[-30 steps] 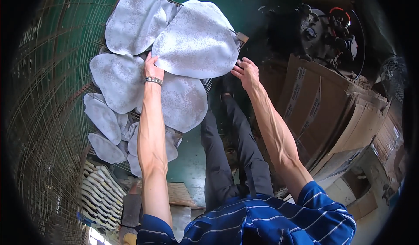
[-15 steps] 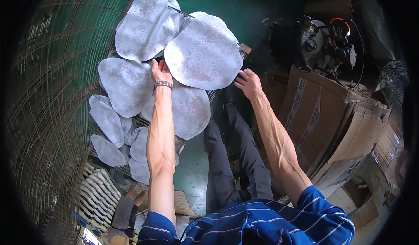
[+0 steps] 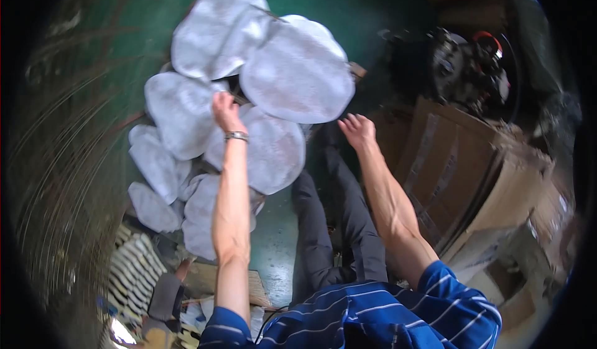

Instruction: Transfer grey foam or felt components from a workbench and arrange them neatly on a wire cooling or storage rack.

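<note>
Several large, rounded, flat pieces, pale grey and mottled, hang or lie in an overlapping cluster ahead of me. The upper right piece (image 3: 298, 75) is nearest to both hands. My left hand (image 3: 228, 112) is at its lower left, in front of a gap between it, the left piece (image 3: 177, 109) and the lower piece (image 3: 273, 153). Its fingers are loosely bent, with nothing visible in them. Just off the lower right edge of the upper piece, my right hand (image 3: 359, 131) has slightly curled fingers and no visible load. Blur hides whether either hand touches a piece.
Thin wire mesh (image 3: 62, 181) curves along the left. Stacked cardboard (image 3: 441, 168) stands right, below dark, cluttered equipment (image 3: 460, 69). A black-and-white striped bundle (image 3: 134, 271) is at lower left. Green floor (image 3: 280, 249) shows beside my legs.
My view has shifted slightly. Both hands have drawn back a little toward me from the upper right piece, the left fingers coming away from the gap. The pieces keep their arrangement.
</note>
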Demonstrator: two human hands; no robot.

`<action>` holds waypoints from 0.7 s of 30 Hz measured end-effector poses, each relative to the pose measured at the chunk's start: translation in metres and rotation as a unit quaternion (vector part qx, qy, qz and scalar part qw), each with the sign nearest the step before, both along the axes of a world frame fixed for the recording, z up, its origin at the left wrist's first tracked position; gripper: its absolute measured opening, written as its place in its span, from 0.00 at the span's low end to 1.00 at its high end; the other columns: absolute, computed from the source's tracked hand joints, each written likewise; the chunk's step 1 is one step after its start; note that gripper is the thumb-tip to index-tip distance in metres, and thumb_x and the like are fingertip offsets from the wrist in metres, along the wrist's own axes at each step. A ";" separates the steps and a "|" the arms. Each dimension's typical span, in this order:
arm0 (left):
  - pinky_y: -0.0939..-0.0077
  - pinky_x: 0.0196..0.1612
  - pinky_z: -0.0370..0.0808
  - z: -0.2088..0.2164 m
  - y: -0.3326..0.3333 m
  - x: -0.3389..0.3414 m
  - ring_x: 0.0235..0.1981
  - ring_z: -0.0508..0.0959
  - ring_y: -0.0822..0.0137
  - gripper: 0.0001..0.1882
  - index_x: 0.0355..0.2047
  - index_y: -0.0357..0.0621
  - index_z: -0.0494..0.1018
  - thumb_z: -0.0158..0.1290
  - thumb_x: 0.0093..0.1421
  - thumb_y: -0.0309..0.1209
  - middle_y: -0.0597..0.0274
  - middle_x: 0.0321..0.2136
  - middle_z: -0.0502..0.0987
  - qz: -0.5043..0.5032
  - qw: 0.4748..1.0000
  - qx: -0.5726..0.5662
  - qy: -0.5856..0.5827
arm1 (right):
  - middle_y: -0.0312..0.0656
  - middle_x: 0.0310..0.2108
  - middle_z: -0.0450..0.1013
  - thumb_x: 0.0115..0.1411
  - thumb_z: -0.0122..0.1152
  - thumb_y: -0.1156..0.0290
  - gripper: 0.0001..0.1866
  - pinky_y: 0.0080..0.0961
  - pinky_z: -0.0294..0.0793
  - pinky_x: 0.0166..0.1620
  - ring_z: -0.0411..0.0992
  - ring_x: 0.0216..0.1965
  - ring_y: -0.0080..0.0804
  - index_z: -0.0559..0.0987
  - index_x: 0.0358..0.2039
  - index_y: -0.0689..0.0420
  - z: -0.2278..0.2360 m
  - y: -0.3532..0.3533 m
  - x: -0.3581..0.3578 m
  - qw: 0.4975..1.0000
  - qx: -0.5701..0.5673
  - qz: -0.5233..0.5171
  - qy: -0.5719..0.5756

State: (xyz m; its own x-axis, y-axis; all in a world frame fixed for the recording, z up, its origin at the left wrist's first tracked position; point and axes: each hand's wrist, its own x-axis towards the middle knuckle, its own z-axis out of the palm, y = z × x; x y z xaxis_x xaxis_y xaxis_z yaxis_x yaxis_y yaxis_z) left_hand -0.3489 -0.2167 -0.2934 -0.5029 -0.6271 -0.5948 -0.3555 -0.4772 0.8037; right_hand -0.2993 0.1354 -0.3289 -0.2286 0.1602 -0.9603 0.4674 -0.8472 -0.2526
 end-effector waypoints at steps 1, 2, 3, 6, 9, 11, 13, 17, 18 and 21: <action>0.64 0.58 0.65 0.016 0.003 0.009 0.52 0.69 0.67 0.27 0.62 0.45 0.62 0.51 0.64 0.36 0.63 0.53 0.68 -0.009 0.999 -0.033 -0.006 | 0.53 0.65 0.56 0.66 0.46 0.70 0.26 0.56 0.65 0.61 0.52 0.68 0.52 0.60 0.63 0.61 0.008 0.005 0.010 0.998 0.019 0.068 0.002; 0.68 0.58 0.66 0.037 0.006 0.014 0.54 0.69 0.66 0.28 0.63 0.42 0.61 0.51 0.65 0.37 0.62 0.55 0.68 0.002 0.998 -0.058 0.000 | 0.53 0.66 0.56 0.66 0.48 0.70 0.28 0.54 0.68 0.60 0.53 0.67 0.51 0.59 0.65 0.60 0.016 0.007 0.015 0.986 0.046 0.163 0.005; 0.71 0.58 0.67 0.066 0.005 0.019 0.55 0.69 0.65 0.29 0.62 0.39 0.60 0.52 0.65 0.39 0.59 0.56 0.68 0.010 0.996 -0.074 0.042 | 0.52 0.64 0.59 0.65 0.51 0.69 0.30 0.52 0.70 0.59 0.56 0.66 0.49 0.58 0.66 0.58 0.032 0.012 0.025 0.969 0.057 0.238 0.038; 0.67 0.58 0.68 0.182 -0.009 0.035 0.55 0.70 0.65 0.29 0.60 0.38 0.63 0.57 0.62 0.38 0.57 0.53 0.70 -0.040 0.977 -0.188 0.093 | 0.43 0.53 0.73 0.63 0.54 0.65 0.27 0.39 0.77 0.48 0.72 0.50 0.37 0.66 0.63 0.54 0.085 0.029 0.048 0.924 0.064 0.372 0.059; 0.61 0.60 0.66 0.307 -0.042 0.049 0.47 0.75 0.64 0.21 0.52 0.39 0.69 0.57 0.61 0.34 0.60 0.40 0.75 -0.066 0.906 -0.374 0.187 | 0.36 0.39 0.77 0.62 0.53 0.62 0.23 0.31 0.78 0.37 0.75 0.37 0.29 0.72 0.57 0.52 0.138 0.046 0.066 0.882 0.081 0.459 0.075; 0.55 0.61 0.64 0.382 -0.069 0.058 0.38 0.78 0.63 0.14 0.44 0.38 0.72 0.57 0.60 0.32 0.62 0.28 0.74 -0.086 0.816 -0.519 0.238 | 0.36 0.36 0.78 0.62 0.53 0.62 0.20 0.30 0.78 0.33 0.76 0.34 0.28 0.73 0.54 0.53 0.168 0.059 0.078 0.873 0.087 0.472 0.091; 0.50 0.61 0.65 0.449 -0.096 0.070 0.30 0.77 0.65 0.13 0.39 0.41 0.74 0.58 0.58 0.34 0.65 0.22 0.73 -0.093 0.736 -0.618 0.259 | 0.38 0.36 0.78 0.63 0.52 0.63 0.19 0.30 0.80 0.32 0.77 0.32 0.28 0.74 0.53 0.55 0.196 0.069 0.089 0.864 0.103 0.479 0.115; 0.48 0.58 0.67 0.539 -0.139 0.086 0.24 0.75 0.62 0.13 0.32 0.46 0.75 0.59 0.56 0.42 0.65 0.19 0.71 -0.137 0.596 -0.773 0.169 | 0.39 0.36 0.79 0.64 0.53 0.64 0.18 0.28 0.81 0.31 0.78 0.31 0.28 0.73 0.53 0.57 0.242 0.079 0.109 0.855 0.132 0.482 0.142; 0.48 0.58 0.67 0.551 -0.147 0.084 0.24 0.75 0.62 0.13 0.32 0.46 0.75 0.59 0.56 0.42 0.65 0.19 0.71 -0.130 0.594 -0.774 0.176 | 0.39 0.36 0.79 0.64 0.54 0.64 0.18 0.28 0.81 0.30 0.78 0.31 0.28 0.73 0.52 0.57 0.250 0.079 0.114 0.853 0.132 0.483 0.146; 0.48 0.61 0.59 0.565 -0.161 0.082 0.31 0.80 0.58 0.21 0.30 0.46 0.76 0.57 0.57 0.52 0.58 0.24 0.79 -0.169 0.553 -0.810 0.096 | 0.40 0.36 0.78 0.63 0.55 0.63 0.18 0.29 0.80 0.29 0.77 0.31 0.31 0.73 0.52 0.55 0.267 0.082 0.136 0.849 0.146 0.479 0.168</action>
